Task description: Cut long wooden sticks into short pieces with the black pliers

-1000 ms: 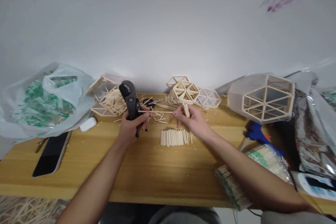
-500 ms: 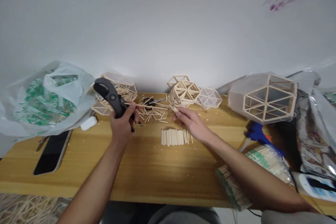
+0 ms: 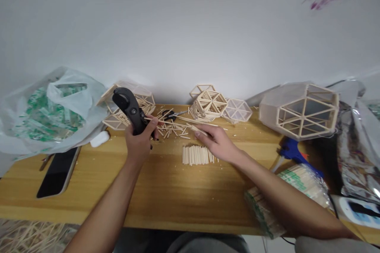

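Observation:
My left hand [image 3: 140, 140] is closed around black pruning shears [image 3: 129, 104], whose curved dark body stands up above the fist. Between its thumb and fingers a thin wooden stick [image 3: 166, 121] points right toward the other hand. My right hand [image 3: 218, 141] pinches a few light wooden sticks [image 3: 194, 128] at their near ends. Just below that hand lies a neat row of short cut sticks [image 3: 195, 155], side by side on the table. Loose stick pieces [image 3: 170, 129] lie scattered between the hands, with black-handled scissors [image 3: 170, 115] behind them.
Hexagonal stick frames [image 3: 211, 102] stand by the wall; a larger covered one [image 3: 303, 112] is at right. Around the wooden table [image 3: 166, 201] are a plastic bag [image 3: 53, 110], phone [image 3: 58, 174], white case [image 3: 99, 138], blue glue gun [image 3: 291, 149] and packed sticks [image 3: 305, 182].
My left hand and the shears have shifted slightly right. My right hand has turned a little, its fingers now lying further over the sticks it pinches.

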{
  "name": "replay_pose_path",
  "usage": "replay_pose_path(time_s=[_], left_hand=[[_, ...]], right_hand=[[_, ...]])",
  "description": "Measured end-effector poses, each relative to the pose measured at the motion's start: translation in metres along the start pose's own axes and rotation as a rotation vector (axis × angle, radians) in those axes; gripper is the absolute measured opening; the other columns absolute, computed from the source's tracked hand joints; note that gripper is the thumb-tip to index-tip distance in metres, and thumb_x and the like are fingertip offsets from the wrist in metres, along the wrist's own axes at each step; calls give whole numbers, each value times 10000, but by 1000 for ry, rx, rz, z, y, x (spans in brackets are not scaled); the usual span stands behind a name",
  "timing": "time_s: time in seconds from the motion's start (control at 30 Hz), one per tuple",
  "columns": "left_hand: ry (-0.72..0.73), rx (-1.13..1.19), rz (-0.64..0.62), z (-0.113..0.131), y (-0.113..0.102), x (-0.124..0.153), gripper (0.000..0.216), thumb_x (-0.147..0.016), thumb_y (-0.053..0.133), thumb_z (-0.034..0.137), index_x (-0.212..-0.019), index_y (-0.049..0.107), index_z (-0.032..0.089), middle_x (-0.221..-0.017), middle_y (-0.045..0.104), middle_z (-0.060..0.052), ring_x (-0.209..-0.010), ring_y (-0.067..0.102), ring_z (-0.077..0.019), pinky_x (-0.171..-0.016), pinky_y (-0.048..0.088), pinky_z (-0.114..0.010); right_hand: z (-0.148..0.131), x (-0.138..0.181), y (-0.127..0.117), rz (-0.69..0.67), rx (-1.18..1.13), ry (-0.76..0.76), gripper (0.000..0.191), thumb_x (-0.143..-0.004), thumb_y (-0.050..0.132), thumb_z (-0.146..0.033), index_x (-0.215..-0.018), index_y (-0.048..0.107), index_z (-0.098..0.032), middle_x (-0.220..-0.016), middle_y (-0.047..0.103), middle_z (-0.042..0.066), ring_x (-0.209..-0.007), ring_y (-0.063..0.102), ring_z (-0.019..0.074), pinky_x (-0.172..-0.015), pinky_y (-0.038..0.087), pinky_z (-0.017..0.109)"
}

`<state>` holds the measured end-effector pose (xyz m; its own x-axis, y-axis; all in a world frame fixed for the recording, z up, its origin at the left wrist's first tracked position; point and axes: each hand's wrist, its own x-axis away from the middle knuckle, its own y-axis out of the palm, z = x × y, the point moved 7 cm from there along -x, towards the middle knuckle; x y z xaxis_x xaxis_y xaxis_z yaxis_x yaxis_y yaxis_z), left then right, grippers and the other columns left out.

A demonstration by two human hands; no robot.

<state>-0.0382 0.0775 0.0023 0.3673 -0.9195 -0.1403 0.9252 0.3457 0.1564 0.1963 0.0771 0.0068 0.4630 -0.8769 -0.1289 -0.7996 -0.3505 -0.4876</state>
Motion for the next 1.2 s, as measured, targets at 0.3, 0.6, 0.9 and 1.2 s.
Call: replay_pose_path(time_s=[0.3,0.6,0.9,1.2], left_hand=[[-22,-12,-14,-7,-1,-4,204,-791,781,323,-814,658,161,-693,710,-5,-421,522,-70,-405,385,-199],[-10,-40,-17,-11,0,-6,227,-784,781,347,-779,651,161,-655,662,12,-421,508,-64,-404,384,-195],[-1,-35,-32,-4,4,-1,192,-801,771,317,-776,662,161,-614,623,24,-443,508,-65,-416,375,-189],[-23,-19,-17,-13,3,-4,218,-775,788,339,-777,659,163,-604,610,27,-438,510,-70,-418,397,-190]], right_hand=[[4,-4,1,26,15,-1,320,-1020,492,-398,-957,718,-181,-824,703,31,-709,555,163,-678,417,285],[5,-5,-1,43,59,-6,303,-1010,512,-372,-1027,743,-176,-929,757,61,-768,635,190,-694,455,299],[4,-2,-4,37,100,-3,294,-1009,522,-351,-1047,749,-168,-930,762,68,-712,616,174,-687,447,294],[5,-2,-1,7,92,15,288,-1010,504,-342,-1062,728,-167,-946,752,70,-699,593,171,-669,421,297]])
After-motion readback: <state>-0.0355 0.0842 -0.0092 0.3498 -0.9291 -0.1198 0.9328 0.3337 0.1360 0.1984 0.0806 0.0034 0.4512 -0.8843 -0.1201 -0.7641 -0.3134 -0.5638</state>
